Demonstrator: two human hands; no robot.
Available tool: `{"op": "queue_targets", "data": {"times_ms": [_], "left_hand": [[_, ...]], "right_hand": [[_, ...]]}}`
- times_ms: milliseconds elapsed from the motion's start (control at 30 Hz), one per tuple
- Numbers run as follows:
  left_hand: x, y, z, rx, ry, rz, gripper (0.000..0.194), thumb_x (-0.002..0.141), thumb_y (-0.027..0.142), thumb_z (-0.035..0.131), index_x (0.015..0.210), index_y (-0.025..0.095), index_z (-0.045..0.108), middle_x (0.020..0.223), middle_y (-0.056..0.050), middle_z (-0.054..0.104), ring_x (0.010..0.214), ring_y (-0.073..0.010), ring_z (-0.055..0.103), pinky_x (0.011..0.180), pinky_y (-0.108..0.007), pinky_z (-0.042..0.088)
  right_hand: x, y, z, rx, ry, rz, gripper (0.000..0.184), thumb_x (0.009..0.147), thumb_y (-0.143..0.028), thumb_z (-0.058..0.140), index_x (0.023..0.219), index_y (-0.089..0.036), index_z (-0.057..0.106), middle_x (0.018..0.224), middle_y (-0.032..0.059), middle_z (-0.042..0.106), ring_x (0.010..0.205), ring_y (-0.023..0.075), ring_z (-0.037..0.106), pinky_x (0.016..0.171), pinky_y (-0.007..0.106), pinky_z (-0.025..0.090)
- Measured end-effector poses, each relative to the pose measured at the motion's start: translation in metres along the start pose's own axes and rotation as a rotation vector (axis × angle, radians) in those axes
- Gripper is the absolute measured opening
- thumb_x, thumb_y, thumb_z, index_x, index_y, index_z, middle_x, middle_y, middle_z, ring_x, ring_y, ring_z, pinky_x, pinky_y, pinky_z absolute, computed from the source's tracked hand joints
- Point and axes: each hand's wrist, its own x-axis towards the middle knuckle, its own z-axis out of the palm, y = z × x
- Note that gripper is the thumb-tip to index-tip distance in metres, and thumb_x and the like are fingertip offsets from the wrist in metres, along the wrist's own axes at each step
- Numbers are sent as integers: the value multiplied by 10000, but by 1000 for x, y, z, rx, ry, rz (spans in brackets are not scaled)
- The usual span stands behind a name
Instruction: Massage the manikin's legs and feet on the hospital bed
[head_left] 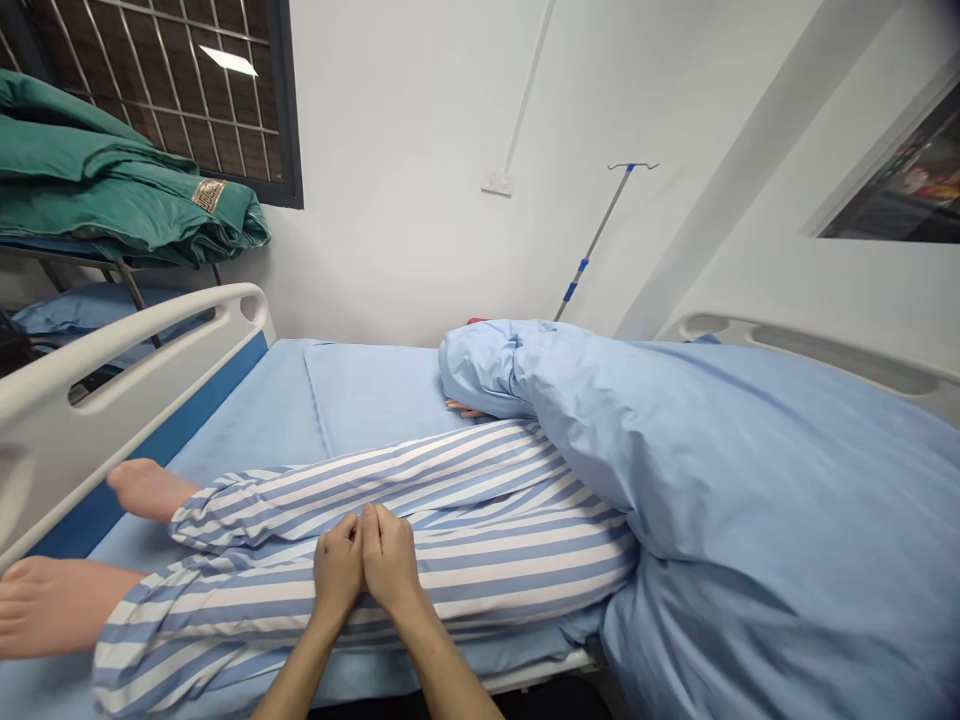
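Observation:
My left hand (339, 565) and my right hand (388, 555) lie side by side on a lying person's lower leg, in blue-and-white striped pyjama trousers (360, 590), with fingertips meeting. Their fingers curve down onto the cloth. Two bare feet stick out of the trouser cuffs to the left, the nearer foot (52, 605) below the farther foot (148, 490). A light blue duvet (750, 450) covers the rest of the body at the right. A bit of a bare hand (463, 408) shows beneath its bunched edge. The upper body is hidden.
The bed has a light blue sheet (375, 395) and white side rails at the left (112, 370) and right (817, 350). An IV pole (600, 235) stands by the white wall. Green folded bedding (112, 180) lies on a rack beneath a grilled window (165, 80).

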Motion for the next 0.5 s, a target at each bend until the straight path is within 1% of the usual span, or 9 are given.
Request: {"op": "queue_targets", "data": {"times_ms": [100, 200, 367, 433, 500], "left_hand": [[0, 2, 0, 52, 35, 12, 368, 806, 387, 369, 497, 191, 333, 439, 48, 367, 475, -92, 332, 529, -237, 237], [-1, 3, 1, 71, 30, 26, 369, 809, 384, 368, 496, 189, 339, 437, 50, 369, 472, -90, 341, 529, -236, 239], [-1, 3, 2, 89, 7, 44, 362, 786, 380, 395, 482, 186, 363, 433, 51, 376, 471, -89, 349, 517, -231, 241], [0, 9, 1, 45, -6, 22, 360, 781, 383, 398, 479, 188, 385, 437, 48, 388, 478, -94, 362, 506, -227, 252], [1, 18, 0, -43, -23, 6, 358, 778, 386, 400, 479, 189, 395, 445, 45, 392, 489, -98, 372, 498, -222, 272]], "right_hand": [[-5, 15, 9, 0, 39, 52, 395, 921, -308, 257, 613, -189, 474, 530, 0, 526, 498, 118, 452, 505, 252, 226], [-6, 24, 14, 8, 66, 69, 397, 919, -310, 264, 610, -190, 482, 531, 3, 531, 500, 121, 449, 508, 256, 227], [-4, 23, 11, 79, 94, 79, 404, 918, -317, 270, 595, -193, 480, 531, 3, 523, 508, 125, 448, 507, 261, 234], [-4, 22, 9, 100, 116, 87, 406, 915, -317, 273, 590, -194, 481, 523, -1, 512, 498, 124, 433, 503, 262, 235], [-4, 22, 8, 131, 136, 99, 409, 914, -321, 272, 584, -195, 479, 518, -6, 501, 494, 121, 421, 502, 259, 246]]}}
